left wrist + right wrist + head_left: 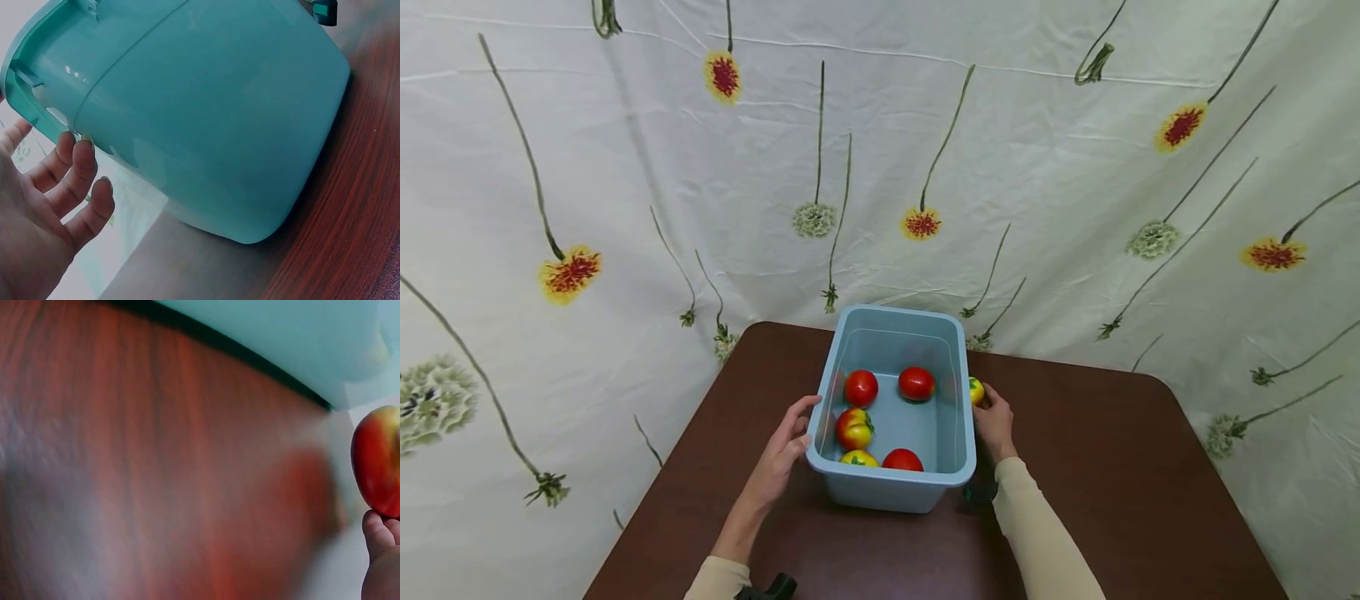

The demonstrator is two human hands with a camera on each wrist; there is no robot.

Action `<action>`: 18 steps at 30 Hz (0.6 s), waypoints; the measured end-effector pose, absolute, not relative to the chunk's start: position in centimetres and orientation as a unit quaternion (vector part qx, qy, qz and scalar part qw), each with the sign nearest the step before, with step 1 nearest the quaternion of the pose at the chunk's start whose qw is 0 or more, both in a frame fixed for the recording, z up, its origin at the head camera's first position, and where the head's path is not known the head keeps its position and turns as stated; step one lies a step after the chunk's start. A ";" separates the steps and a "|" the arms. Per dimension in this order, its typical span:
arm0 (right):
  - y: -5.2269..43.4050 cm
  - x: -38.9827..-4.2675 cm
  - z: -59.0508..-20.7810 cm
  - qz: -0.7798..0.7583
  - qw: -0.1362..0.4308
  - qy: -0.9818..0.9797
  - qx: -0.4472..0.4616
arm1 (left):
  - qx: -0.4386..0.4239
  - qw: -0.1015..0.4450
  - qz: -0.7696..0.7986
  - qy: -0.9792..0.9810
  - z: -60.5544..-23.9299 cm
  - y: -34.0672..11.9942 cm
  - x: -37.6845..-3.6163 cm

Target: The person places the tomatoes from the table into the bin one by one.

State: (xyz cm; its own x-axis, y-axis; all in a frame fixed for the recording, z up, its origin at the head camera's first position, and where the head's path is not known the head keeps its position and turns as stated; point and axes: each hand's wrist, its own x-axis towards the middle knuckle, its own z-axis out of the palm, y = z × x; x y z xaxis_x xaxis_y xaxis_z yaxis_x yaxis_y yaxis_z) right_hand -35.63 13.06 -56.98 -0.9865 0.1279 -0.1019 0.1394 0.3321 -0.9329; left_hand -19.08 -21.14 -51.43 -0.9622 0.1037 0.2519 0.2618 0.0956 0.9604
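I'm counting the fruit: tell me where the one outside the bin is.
In the head view, the red-and-yellow fruit is in the right hand, just outside the blue bin, against its right wall.

Pale blue bin [958, 433] upright on table; red-yellow tomato [975, 390] outside its right wall.
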 end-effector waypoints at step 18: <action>15.9 -35.1 -51.9 -0.617 -0.035 0.785 0.035 | -0.118 0.058 -0.662 -0.738 -51.6 -21.0 -19.4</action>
